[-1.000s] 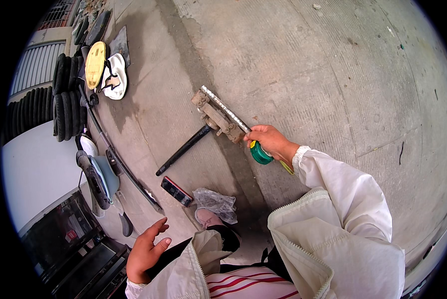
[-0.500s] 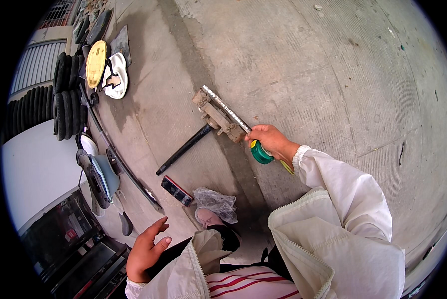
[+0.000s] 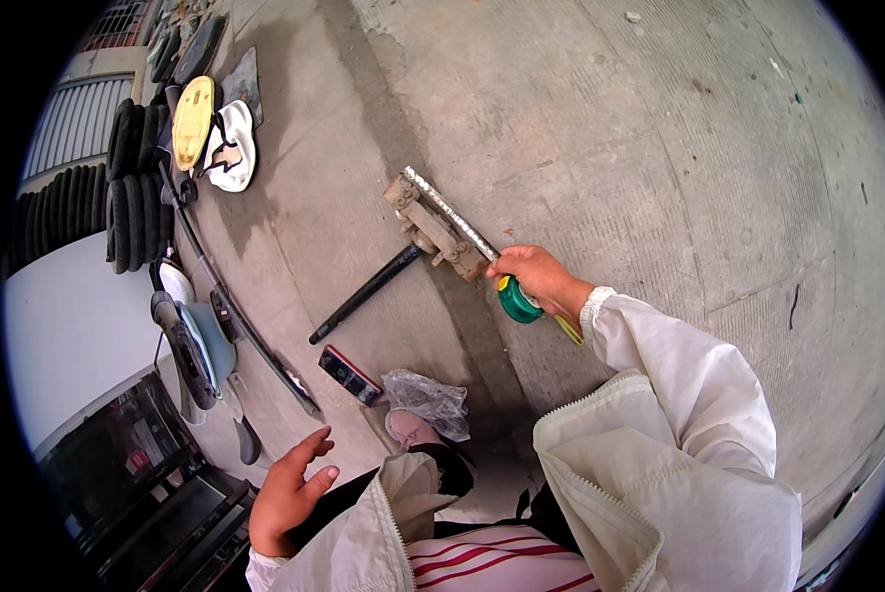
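My right hand is closed on a tape measure. Its green case, with a yellow button, hangs just under my fingers, and a yellowish strap trails from it. From my grip the shiny blade stretches up and left along a rusty, dirt-caked metal plate. A black tube joins that plate and lies slanting down to the left on the concrete. My left hand is held low at the left, holding nothing, its fingers apart.
A phone with a red edge lies below the tube. Clear plastic film rests by my pink shoe. Along the left are a long dark bar, stacked black tyres, yellow and white covers, and a dark rack.
The view has shifted very slightly. Both hands and the tape measure keep practically the same place and pose.
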Demonstrator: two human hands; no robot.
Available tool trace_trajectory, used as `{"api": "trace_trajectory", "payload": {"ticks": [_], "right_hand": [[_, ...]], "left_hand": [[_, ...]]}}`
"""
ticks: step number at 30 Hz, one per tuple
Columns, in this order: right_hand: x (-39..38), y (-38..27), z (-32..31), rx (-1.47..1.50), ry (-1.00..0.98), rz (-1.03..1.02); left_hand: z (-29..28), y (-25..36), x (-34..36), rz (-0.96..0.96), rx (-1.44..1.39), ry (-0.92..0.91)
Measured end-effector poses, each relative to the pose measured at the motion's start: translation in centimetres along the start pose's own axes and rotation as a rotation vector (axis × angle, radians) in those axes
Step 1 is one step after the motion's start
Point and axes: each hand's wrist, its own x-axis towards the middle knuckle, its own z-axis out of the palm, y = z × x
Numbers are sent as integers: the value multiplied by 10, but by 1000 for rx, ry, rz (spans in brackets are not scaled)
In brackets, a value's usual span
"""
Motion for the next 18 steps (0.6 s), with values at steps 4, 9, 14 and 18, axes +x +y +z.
{"api": "trace_trajectory", "payload": {"ticks": [4,9,14,18], "right_hand": [[0,-1,0,2,-7,7],[-1,-3,2,-5,13,20],[-3,-6,3,-23,5,19],[-3,-4,3,-17,11,2]], "left_hand": [[0,1,-1,-4,-7,3],[1,0,-3,-9,-5,8],[1,0,-7,-3,7,16],[1,0,-11,4,19,21]]}}
